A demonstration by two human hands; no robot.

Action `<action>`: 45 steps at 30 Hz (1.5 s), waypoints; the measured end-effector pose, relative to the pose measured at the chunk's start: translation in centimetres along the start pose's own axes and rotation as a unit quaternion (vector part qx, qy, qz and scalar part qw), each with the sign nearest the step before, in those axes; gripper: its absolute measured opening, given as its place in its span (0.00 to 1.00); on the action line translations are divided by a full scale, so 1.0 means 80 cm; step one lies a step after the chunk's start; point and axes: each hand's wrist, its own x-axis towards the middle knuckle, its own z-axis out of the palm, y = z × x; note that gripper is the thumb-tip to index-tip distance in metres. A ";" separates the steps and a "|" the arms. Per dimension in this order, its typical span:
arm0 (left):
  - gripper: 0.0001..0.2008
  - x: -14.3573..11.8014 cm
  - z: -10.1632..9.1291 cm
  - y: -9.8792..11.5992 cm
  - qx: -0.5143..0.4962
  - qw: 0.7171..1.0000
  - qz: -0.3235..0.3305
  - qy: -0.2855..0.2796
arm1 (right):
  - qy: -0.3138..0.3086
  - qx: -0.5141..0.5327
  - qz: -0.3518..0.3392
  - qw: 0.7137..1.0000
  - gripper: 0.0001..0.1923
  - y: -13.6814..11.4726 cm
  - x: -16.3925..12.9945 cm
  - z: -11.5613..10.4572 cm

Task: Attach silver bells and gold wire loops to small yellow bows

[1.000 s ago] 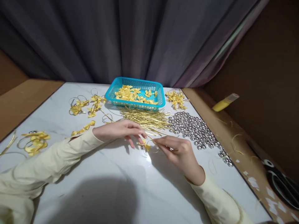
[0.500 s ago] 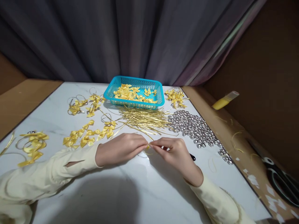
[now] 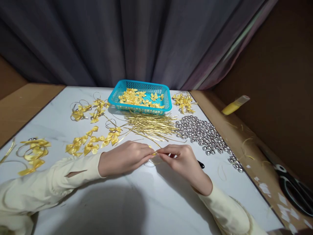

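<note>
Holding a small yellow piece (image 3: 154,153) at the centre of the dial, over a white tabletop (image 3: 166,202), with only part of it visible. Pinching from nine o'clock with the left hand (image 3: 128,158), narrowed, with fingers bunched onto the piece. Pinching from three with the right hand (image 3: 187,164), also narrow, with thumb and forefinger almost meeting those of the left. Just beside the right hand, see a black object (image 3: 201,164), partly hidden. Find gold strands (image 3: 153,125) spread near at twelve, and beyond them a blue basket (image 3: 146,110) holding yellow bows (image 3: 130,96). Toward one, note a yellow cluster (image 3: 184,102); between two and three, a broad scatter of silver beads (image 3: 202,132). Look to ten for looped bows (image 3: 78,115), between nine and ten for loose bows (image 3: 75,145), and to nine for another looped bunch (image 3: 36,152), well apart. Farther out, spot a yellow-filled tube (image 3: 233,106) at two, black scissors (image 3: 297,194) between three and four, and a grey curtain (image 3: 105,39) across twelve.
</note>
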 end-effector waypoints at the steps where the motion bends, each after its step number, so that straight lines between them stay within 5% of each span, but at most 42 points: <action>1: 0.16 0.000 0.000 0.001 -0.004 1.000 0.000 0.001 | -0.001 -0.002 -0.001 1.000 0.10 0.000 0.000 0.000; 45: 0.13 -0.004 0.001 0.003 -0.023 1.000 -0.008 0.003 | -0.031 -0.011 -0.034 0.999 0.09 0.000 -0.001 0.002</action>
